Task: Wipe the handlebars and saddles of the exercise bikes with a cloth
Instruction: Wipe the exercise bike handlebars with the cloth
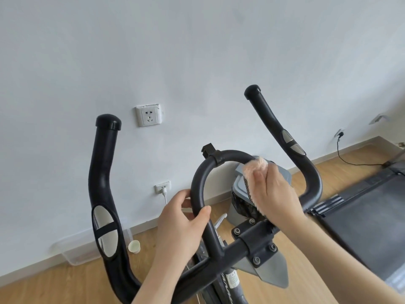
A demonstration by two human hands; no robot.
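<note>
The black handlebars [105, 194] of an exercise bike fill the middle of the head view, with two tall outer horns and a curved inner loop [228, 155]. My left hand [182, 224] grips the left side of that loop. My right hand [274, 196] is closed on a fluffy pink cloth [256, 167] and presses it against the right side of the loop. Silver pulse sensors [292, 142] sit on the right horn. No saddle is in view.
A white wall with sockets [149, 115] stands close behind the bike. A grey bin [241, 187] sits behind the loop, a treadmill [372, 205] is at the right, and a paper cup [134, 246] and a clear plastic box [72, 253] lie on the wooden floor at the left.
</note>
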